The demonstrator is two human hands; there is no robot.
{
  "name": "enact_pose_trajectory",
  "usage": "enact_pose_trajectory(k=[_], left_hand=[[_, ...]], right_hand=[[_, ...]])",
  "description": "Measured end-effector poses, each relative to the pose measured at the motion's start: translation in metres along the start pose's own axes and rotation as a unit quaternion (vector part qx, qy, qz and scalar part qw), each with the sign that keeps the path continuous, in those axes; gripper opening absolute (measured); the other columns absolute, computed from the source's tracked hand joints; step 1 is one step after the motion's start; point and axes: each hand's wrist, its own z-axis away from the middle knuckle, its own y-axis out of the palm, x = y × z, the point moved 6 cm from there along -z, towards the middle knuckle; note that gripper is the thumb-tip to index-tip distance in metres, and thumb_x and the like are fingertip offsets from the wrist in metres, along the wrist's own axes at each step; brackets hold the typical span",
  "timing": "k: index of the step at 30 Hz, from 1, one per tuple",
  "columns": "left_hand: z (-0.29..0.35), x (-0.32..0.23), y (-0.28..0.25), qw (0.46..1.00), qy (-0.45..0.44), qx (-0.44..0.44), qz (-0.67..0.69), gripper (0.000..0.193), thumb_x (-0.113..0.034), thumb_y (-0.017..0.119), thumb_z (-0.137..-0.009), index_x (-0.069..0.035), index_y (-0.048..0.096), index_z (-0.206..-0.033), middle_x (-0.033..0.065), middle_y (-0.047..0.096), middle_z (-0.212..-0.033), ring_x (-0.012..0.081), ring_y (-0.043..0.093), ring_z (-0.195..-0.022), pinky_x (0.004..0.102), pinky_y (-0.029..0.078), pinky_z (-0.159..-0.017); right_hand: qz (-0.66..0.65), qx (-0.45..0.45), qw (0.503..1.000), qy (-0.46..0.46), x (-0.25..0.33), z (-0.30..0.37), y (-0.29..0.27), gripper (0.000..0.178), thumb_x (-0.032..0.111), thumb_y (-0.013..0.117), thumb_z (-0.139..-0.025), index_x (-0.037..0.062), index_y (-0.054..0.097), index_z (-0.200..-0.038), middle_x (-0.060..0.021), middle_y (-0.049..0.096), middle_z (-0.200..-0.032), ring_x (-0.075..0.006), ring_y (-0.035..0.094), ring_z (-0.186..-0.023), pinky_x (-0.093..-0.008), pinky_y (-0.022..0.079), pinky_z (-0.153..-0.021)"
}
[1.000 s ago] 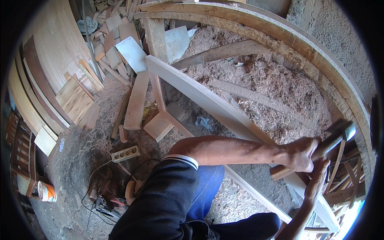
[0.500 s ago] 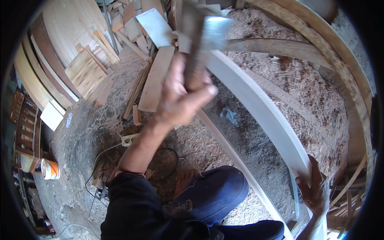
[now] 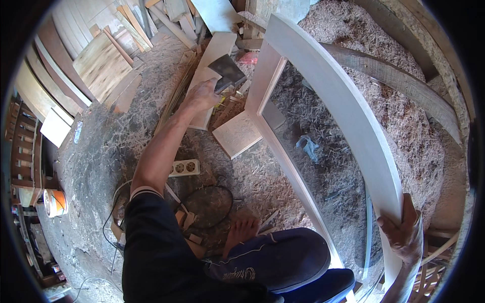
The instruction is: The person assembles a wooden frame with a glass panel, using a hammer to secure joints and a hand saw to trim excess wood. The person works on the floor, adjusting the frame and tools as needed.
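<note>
- Your left hand point(image 3: 202, 96) is stretched forward above a pale board point(image 3: 222, 46), with the fingertips at the near edge of a dark flat piece point(image 3: 227, 72). You cannot tell from this view whether those fingers are clenched on it or only touching it.
- The dark flat piece sits tilted over the board, just to the left of a corner of the wooden frame point(image 3: 345, 93).
- Your right hand point(image 3: 401, 235) grasps that frame low on its long outer rail, with the thumb over the broad face and the other fingers along the outer edge.
- The frame slants across the middle of your view, from its far corner near the top down to your right side; its inner rail runs down past your bent knee point(image 3: 283, 252).
- A pale wooden block point(image 3: 237, 134) lies beside the frame's inner corner, on its left.
- Through the frame's opening you can see a light blue scrap point(image 3: 308, 147) on the floor point(image 3: 91, 202).
- Beyond the outer rail, a weathered plank point(image 3: 394, 78) lies across a heap of wood shavings point(image 3: 338, 30).
- A white power strip point(image 3: 184, 168) is just beside your left forearm, and your bare foot point(image 3: 242, 230) is planted near it.
- Far to your left stands a white and orange bucket point(image 3: 55, 203).
</note>
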Motion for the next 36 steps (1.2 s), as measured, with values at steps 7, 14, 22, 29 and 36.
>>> enact_pose_trajectory(k=[7,14,22,29,36], left_hand=[[-0.017,-0.007,0.034,0.994,0.039,0.091,0.041,0.056,-0.016,0.064,-0.077,-0.005,0.061,-0.132,0.0254,0.071,-0.112,0.0387,0.068,-0.108,0.0457,0.053,-0.095],[-0.01,-0.009,0.034,0.99,0.033,0.138,0.013,0.058,-0.015,0.065,-0.077,-0.006,0.06,-0.133,0.0238,0.071,-0.111,0.0385,0.069,-0.105,0.0449,0.054,-0.09],[-0.022,-0.037,-0.036,0.993,0.021,0.047,0.104,0.05,-0.015,0.066,-0.082,-0.007,0.059,-0.131,0.0135,0.069,-0.095,0.0243,0.069,-0.086,0.0384,0.057,-0.077],[-0.02,-0.072,-0.078,0.988,0.115,-0.019,0.097,0.026,-0.009,0.066,-0.082,-0.003,0.057,-0.106,0.0123,0.061,-0.082,0.0247,0.062,-0.074,0.0413,0.05,-0.068],[-0.019,-0.058,-0.05,0.988,0.095,0.018,0.12,0.03,-0.011,0.069,-0.081,-0.002,0.057,-0.107,0.0165,0.066,-0.085,0.0294,0.068,-0.083,0.0413,0.054,-0.077]], right_hand=[[-0.006,-0.012,1.0,0.027,0.002,0.006,-0.001,0.046,0.037,0.076,-0.089,0.0009,0.052,-0.105,-0.0202,0.07,-0.075,-0.0327,0.075,-0.067,-0.0428,0.058,-0.06],[-0.025,-0.014,0.999,0.043,0.004,0.007,-0.001,0.046,0.036,0.078,-0.088,0.0003,0.053,-0.104,-0.0195,0.07,-0.077,-0.0319,0.075,-0.07,-0.0422,0.058,-0.061],[-0.014,-0.015,0.999,0.026,0.003,0.005,-0.002,0.049,0.041,0.077,-0.089,0.0006,0.054,-0.105,-0.0185,0.071,-0.078,-0.0302,0.074,-0.07,-0.0418,0.057,-0.061],[-0.008,-0.007,0.999,0.035,0.003,0.006,-0.002,0.051,0.044,0.077,-0.088,0.0009,0.054,-0.103,-0.0185,0.07,-0.075,-0.032,0.075,-0.069,-0.0421,0.057,-0.061],[-0.007,-0.013,0.999,0.041,0.003,0.01,-0.001,0.052,0.043,0.079,-0.087,0.0005,0.054,-0.103,-0.0194,0.07,-0.075,-0.0324,0.075,-0.069,-0.0423,0.057,-0.061]])
